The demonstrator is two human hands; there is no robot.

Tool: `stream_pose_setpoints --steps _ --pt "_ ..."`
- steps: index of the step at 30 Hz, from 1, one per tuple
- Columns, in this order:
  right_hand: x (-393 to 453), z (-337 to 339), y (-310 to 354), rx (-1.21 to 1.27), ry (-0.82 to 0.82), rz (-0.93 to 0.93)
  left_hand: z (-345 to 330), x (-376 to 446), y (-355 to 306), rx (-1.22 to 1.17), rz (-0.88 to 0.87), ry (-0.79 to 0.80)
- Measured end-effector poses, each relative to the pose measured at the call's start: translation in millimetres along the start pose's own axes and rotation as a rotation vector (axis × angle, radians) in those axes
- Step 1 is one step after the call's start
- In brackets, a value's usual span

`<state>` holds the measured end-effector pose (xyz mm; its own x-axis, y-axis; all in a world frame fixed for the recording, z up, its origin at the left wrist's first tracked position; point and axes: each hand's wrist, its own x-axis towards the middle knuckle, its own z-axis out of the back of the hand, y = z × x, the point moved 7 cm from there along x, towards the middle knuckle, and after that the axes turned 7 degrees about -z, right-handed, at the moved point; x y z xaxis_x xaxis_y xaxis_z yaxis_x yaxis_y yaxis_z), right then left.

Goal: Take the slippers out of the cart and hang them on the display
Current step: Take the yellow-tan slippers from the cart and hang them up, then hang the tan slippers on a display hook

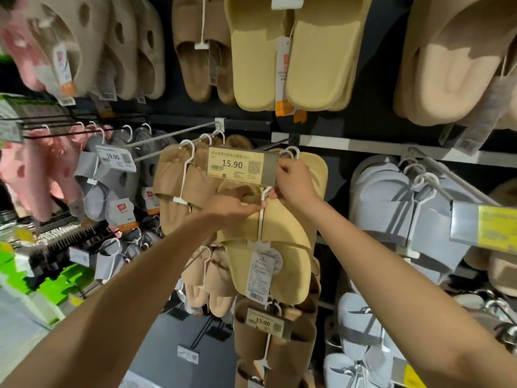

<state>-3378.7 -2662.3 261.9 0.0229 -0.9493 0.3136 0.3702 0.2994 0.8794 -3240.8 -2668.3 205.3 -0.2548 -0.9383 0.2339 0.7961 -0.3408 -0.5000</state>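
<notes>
A pair of yellow slippers (282, 247) hangs from a white plastic hanger (262, 219) in the middle of the view, in front of a dark display wall. My left hand (232, 207) pinches the hanger's stem just above the slippers. My right hand (293, 183) pinches the upper part of the hanger beside the 15.90 price tag (237, 165) at the end of a display peg. The hanger's hook is hidden behind my right hand. More yellow slippers (316, 169) hang on that peg behind my hand. The cart is out of view.
Brown slippers (179, 189) hang on the peg to the left, grey ones (391, 197) to the right, pink and grey ones (42, 177) further left. Yellow and beige pairs (293, 60) hang on the row above. Lower pegs hold brown pairs and another 15.90 tag (264, 322).
</notes>
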Motion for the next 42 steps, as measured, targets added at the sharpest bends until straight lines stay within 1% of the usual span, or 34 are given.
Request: stream_pose_setpoints --steps 4,7,9,10,12,13,14,16,18,20,21,22,24,26,29,31,32,35,37,39,42 --pt "-12 2 0 0.014 -0.036 0.035 -3 -6 4 0.059 -0.027 -0.013" --pt "-17 -1 3 0.038 -0.002 0.021 0 -10 2 0.097 -0.055 -0.023" --pt "-19 -4 4 -0.010 -0.007 0.052 3 -13 -2 0.134 -0.097 -0.049" --pt "-22 -3 5 -0.066 -0.055 0.097 5 -15 -3 0.156 -0.106 -0.063" --pt "-33 4 5 -0.173 -0.205 0.227 8 -19 -4 0.223 -0.117 -0.100" --pt "-41 4 4 -0.207 -0.236 0.275 9 -22 -5 0.267 -0.126 -0.121" --pt "-48 0 1 -0.249 -0.214 0.306 9 -26 -3 0.314 -0.123 -0.138" --pt "-61 -19 -8 -0.403 -0.092 0.362 8 -38 3 0.398 -0.068 -0.170" --pt "-77 -40 -9 -0.522 -0.042 0.491 13 -56 11 0.438 0.007 -0.258" --pt "-88 -60 -4 -0.570 -0.023 0.595 18 -75 20 0.458 0.051 -0.343" --pt "-92 -69 0 -0.572 -0.011 0.623 20 -84 28 0.473 0.071 -0.366" --pt "-96 -80 4 -0.570 0.018 0.641 23 -94 36 0.495 0.106 -0.351" --pt "-105 -99 15 -0.532 0.046 0.678 31 -118 55 0.527 0.230 -0.296" --pt "-113 -122 23 -0.513 0.083 0.700 44 -149 72 0.543 0.345 -0.286" --pt "-128 -170 31 -0.527 0.226 0.750 64 -210 99 0.572 0.524 -0.278" --pt "-145 -211 35 -0.612 0.402 0.701 77 -262 116 0.590 0.687 -0.275" --pt "-156 -233 31 -0.668 0.526 0.662 83 -290 122 0.585 0.773 -0.281" --pt "-213 -285 41 -0.628 0.798 0.671 95 -388 127 0.561 1.004 -0.336" --pt "-261 -314 55 -0.564 0.924 0.732 96 -457 122 0.535 1.161 -0.390" --pt "-312 -339 72 -0.511 1.017 0.815 91 -526 112 0.515 1.312 -0.429" --pt "-394 -360 100 -0.420 1.145 0.920 77 -623 77 0.500 1.490 -0.477"
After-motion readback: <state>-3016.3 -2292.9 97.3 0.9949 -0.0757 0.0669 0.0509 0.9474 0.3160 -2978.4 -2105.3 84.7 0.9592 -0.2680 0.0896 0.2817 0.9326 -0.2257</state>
